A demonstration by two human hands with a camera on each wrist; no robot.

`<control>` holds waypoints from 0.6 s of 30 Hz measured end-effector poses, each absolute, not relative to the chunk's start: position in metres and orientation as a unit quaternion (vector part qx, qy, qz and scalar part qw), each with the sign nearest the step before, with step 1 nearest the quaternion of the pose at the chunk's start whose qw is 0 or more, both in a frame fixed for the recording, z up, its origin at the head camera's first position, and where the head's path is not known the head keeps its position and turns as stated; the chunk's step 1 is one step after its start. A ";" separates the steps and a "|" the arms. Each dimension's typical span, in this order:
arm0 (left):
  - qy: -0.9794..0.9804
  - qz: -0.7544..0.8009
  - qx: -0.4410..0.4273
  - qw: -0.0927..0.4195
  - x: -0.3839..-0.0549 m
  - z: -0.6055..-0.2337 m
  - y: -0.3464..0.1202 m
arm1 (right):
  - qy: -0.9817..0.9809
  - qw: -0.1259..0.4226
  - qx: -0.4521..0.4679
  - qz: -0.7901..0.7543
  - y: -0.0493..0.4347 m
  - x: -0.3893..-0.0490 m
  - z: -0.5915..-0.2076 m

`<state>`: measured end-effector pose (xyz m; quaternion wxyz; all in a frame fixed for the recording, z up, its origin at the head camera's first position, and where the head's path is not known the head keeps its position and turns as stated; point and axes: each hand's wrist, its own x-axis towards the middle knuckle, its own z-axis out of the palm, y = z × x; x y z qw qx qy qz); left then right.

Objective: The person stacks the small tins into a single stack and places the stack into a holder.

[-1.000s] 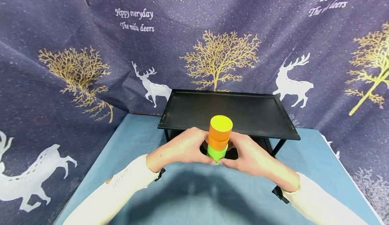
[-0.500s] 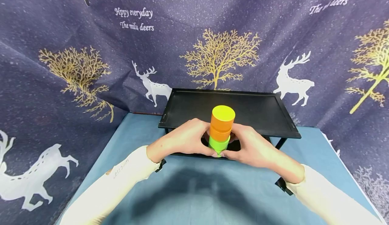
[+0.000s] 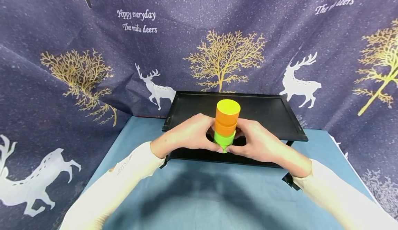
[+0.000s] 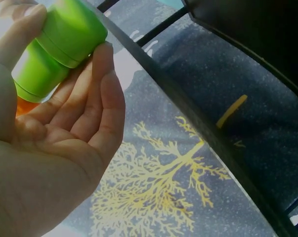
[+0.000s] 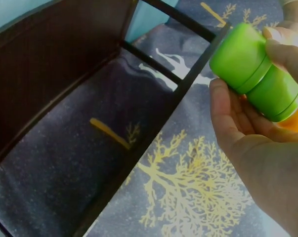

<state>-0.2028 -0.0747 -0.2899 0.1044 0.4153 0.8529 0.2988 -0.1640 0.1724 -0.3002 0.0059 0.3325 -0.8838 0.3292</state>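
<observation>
A stack of smooth coloured cylinders (image 3: 228, 117) stands upright between both hands in the head view. Its top face is yellow, its upper part orange and its lower part bright green. On the left, the left hand (image 3: 196, 133) grips the green part with curled fingers and thumb. The right hand (image 3: 256, 140) holds it from the other side, and the two thumbs almost meet at the front. In the left wrist view, fingertips press against the green lower part (image 4: 72, 32), which shows a seam. The right wrist view has the same green part (image 5: 242, 59) against the fingers, with some orange behind.
Behind the hands stands a low black table (image 3: 248, 109), with a dark lower level (image 3: 192, 154) beneath its top. It rests on a blue cloth (image 3: 192, 195). A dark purple curtain (image 3: 174, 54) printed with deer and trees hangs around the back and sides.
Both hands have carried the stack up in the head view, so that it covers more of the black tabletop. The grip looks the same, and the stack stays upright.
</observation>
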 end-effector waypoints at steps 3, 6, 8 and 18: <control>0.853 0.298 0.415 0.108 -0.208 -0.288 -0.074 | -0.884 0.001 0.330 0.332 0.173 -0.168 -0.297; 0.852 0.297 0.416 0.111 -0.213 -0.285 -0.073 | -0.884 -0.004 0.326 0.335 0.174 -0.172 -0.295; 0.852 0.295 0.418 0.110 -0.217 -0.284 -0.073 | -0.886 -0.005 0.323 0.333 0.174 -0.174 -0.293; 0.844 0.300 0.432 0.110 -0.233 -0.279 -0.069 | -0.896 0.008 0.314 0.314 0.176 -0.188 -0.289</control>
